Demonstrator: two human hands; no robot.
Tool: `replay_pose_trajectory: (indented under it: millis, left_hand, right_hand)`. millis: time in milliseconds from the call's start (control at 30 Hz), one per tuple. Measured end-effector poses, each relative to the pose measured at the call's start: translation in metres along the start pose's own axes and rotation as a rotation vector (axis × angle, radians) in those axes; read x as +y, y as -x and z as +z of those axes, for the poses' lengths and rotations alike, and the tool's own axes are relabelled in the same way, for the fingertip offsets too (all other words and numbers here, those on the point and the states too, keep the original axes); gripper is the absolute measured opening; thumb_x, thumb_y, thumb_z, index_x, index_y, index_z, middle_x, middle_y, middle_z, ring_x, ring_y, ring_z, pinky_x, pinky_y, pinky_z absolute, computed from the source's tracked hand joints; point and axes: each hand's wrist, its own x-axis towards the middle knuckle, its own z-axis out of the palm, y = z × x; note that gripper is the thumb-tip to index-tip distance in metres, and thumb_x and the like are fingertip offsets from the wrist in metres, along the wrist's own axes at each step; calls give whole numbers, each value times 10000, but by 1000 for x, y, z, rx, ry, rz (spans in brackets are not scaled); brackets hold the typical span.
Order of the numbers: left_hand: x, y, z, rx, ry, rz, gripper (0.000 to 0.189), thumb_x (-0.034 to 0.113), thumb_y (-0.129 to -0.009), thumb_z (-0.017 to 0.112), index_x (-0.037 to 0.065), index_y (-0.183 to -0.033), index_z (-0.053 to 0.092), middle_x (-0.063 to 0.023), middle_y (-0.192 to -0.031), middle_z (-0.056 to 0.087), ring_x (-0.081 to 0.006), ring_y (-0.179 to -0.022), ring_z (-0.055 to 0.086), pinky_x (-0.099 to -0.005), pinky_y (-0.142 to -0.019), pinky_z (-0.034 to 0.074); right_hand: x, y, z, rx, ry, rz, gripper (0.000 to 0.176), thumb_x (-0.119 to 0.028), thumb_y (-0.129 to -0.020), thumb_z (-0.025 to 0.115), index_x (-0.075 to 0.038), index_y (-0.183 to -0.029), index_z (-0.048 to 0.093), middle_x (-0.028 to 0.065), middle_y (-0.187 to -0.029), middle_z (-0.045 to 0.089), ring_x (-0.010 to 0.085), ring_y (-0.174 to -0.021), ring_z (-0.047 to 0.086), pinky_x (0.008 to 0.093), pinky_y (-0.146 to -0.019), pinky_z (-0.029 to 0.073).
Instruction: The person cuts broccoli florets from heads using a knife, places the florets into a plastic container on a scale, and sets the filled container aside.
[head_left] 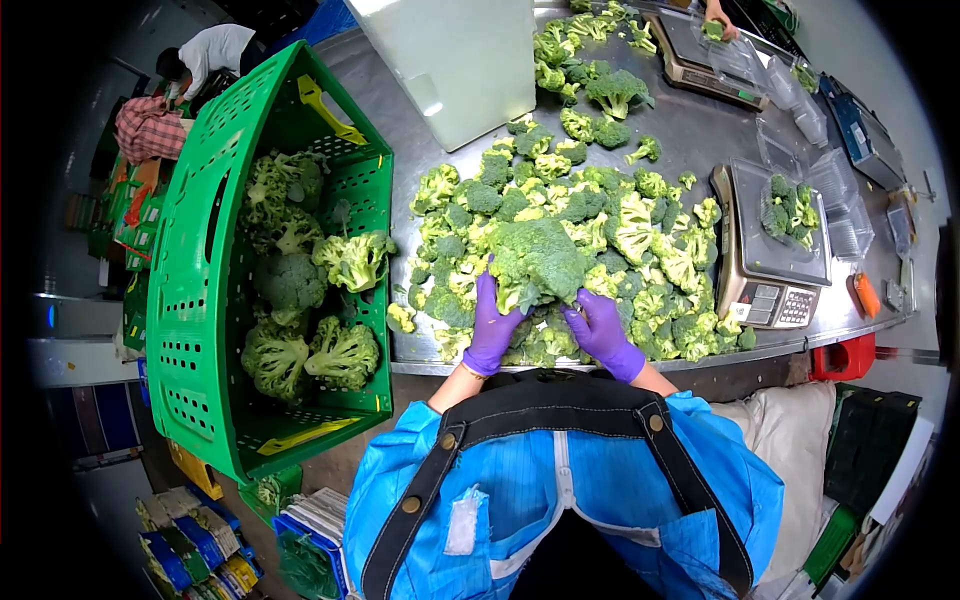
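Observation:
A large head of broccoli (540, 262) is held up in front of me between both purple-gloved hands. My left hand (492, 325) grips its lower left side, thumb and fingers closed against it. On the lower right, my right hand (606, 335) is closed on the same head, though some fingertips are hidden beneath it. Around and under them a wide heap of broccoli florets (660, 270) covers the metal table (440, 150). At my left a tilted green crate (215, 290) contains several big broccoli heads (345, 355).
On the right a weighing scale (770, 295) bears florets in a clear tray (790, 210). Stacked clear trays (840, 200) and an orange object (866, 295) lie beyond. Another scale (700, 55) stands farther back, near a co-worker's hand (720, 18). A pale upright panel (455, 65) rises behind the crate.

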Motion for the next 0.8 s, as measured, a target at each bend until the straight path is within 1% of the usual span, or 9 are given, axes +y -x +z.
replay_pose_trajectory:
  millis: [133,233,267,367,400,500,567,667,800]
  left_hand:
    - [16,3,-9,-188,413,-366,730,-8,-721,601,-47,-1335,208,-158,-1188,477,-217,-1023,538,-317,-854,459]
    - [16,-9,-21,-348,130,-437,717,-8,-742,584,-22,-1341,189,-156,-1145,514,-239,-948,591,-314,-775,509]
    - [16,-11,-24,-361,280,-617,728,-15,-744,585,10,-1347,179,-165,-1127,530,-271,-890,620,-317,-722,537]
    - [17,-12,-21,-381,370,-630,811,6,-740,622,44,-1371,115,-166,-1140,514,-241,-840,632,-267,-642,538]
    - [18,-11,-19,-382,315,-672,808,-14,-738,609,58,-1377,120,-165,-1174,492,-236,-878,621,-278,-702,530]
    - [13,-8,-13,-460,377,-511,745,-65,-726,559,37,-1361,184,-177,-1167,519,-265,-955,602,-312,-792,510]
    - [16,-2,-11,-404,469,-537,737,-94,-661,557,-2,-1330,263,-172,-1189,508,-263,-985,590,-329,-850,482]
    - [5,13,-19,-408,604,-520,741,-114,-649,522,3,-1333,261,-143,-1228,480,-257,-1072,535,-343,-877,465]
    - [-10,18,-31,-341,349,-453,566,-25,-677,629,14,-1213,452,-104,-1096,572,-230,-1027,551,-322,-858,456]
  right_hand:
    - [-4,15,5,10,-321,238,232,-212,-805,613,-7,-772,510,147,-582,486,323,-526,517,351,-474,381]
    - [-8,24,2,-12,-281,233,243,-214,-803,623,-8,-751,507,145,-581,477,289,-512,508,337,-482,386]
    - [-10,26,-2,5,-230,240,251,-196,-752,690,-25,-814,517,100,-578,493,266,-503,504,321,-508,408]
    - [-22,23,-10,273,-191,271,357,-157,-677,761,-50,-909,511,78,-677,538,251,-550,519,305,-543,425]
    - [-29,11,-20,343,-23,86,482,-131,-621,805,-38,-991,510,108,-906,582,190,-739,585,293,-624,457]
    - [-45,-15,-34,351,136,9,502,-141,-618,805,-43,-1013,511,145,-1026,554,214,-875,581,312,-727,471]
    - [-29,-4,-28,295,58,74,548,-133,-543,806,-62,-1011,530,120,-1004,571,275,-958,572,350,-785,472]
    - [-23,6,-22,197,-546,174,477,-42,-600,770,-21,-1004,517,125,-1084,556,234,-1005,556,356,-801,469]
    - [-37,-3,-26,248,-749,159,472,-112,-705,685,-19,-1110,462,113,-1075,555,177,-944,569,321,-850,448]
